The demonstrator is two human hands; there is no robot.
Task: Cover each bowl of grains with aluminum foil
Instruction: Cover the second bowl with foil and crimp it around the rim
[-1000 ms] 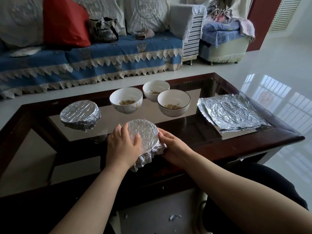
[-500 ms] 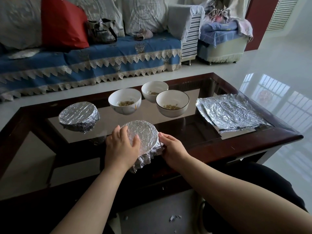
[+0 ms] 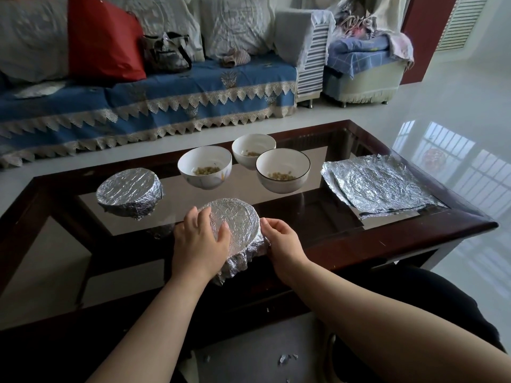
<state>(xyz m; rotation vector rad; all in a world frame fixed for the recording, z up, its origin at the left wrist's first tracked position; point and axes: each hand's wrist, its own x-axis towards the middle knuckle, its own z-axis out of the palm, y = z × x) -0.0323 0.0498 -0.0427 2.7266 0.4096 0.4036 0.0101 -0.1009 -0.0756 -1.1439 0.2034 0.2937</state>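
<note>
A foil-covered bowl (image 3: 238, 225) sits near the front of the glass table. My left hand (image 3: 200, 241) lies over its left side, fingers curled on the foil top and rim. My right hand (image 3: 282, 239) grips the crumpled foil at its right edge. A second foil-covered bowl (image 3: 130, 190) stands to the left. Three white bowls with grains stand uncovered behind: one at the centre (image 3: 204, 167), one further back (image 3: 253, 150), one to the right (image 3: 282, 170). A stack of foil sheets (image 3: 381, 186) lies flat at the table's right.
The dark wooden table frame (image 3: 387, 239) surrounds a glass top. A sofa with a blue cover (image 3: 154, 100) and a red cushion (image 3: 102, 40) stands behind. Small foil scraps (image 3: 286, 357) lie on the floor below.
Both hands have shifted slightly around the front bowl, working its foil; my right hand's fingers have come up onto the rim. The bowls and the sheets have not moved.
</note>
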